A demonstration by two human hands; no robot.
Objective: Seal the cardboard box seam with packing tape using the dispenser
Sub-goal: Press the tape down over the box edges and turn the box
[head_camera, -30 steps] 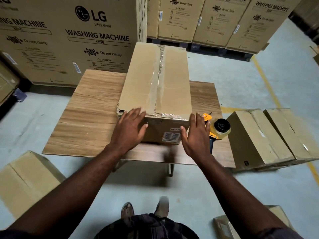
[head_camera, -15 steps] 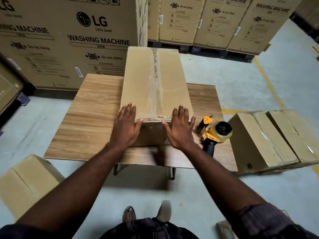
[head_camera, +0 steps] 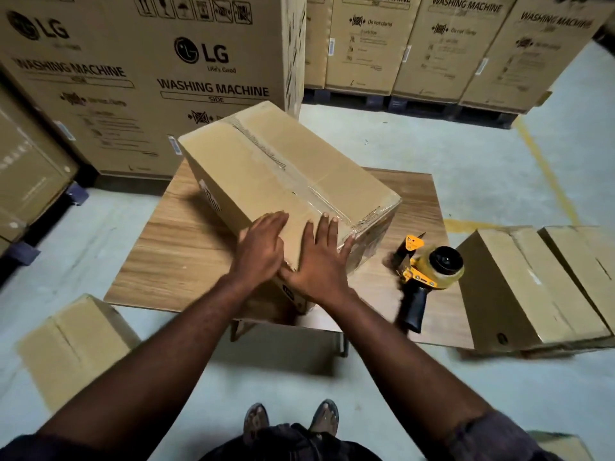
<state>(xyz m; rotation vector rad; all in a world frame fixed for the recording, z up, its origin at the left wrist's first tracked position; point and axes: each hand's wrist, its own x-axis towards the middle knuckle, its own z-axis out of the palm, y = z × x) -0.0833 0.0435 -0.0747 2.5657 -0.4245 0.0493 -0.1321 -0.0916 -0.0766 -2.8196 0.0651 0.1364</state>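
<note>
Both left hand (head_camera: 263, 252), right hand (head_camera: 321, 266) flat on taped cardboard box (head_camera: 266, 174)

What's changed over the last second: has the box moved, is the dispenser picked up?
The cardboard box has been turned on the table: its far end swung left, so the taped seam now runs diagonally. The left hand and right hand moved together, flat on its near corner. The tape dispenser lies untouched beside it, as before.

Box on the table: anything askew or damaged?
The box sits diagonal to the table edges, near corner at the front edge under the flat left hand and right hand. Tape at the near end looks wrinkled. Dispenser lies on its side.
</note>
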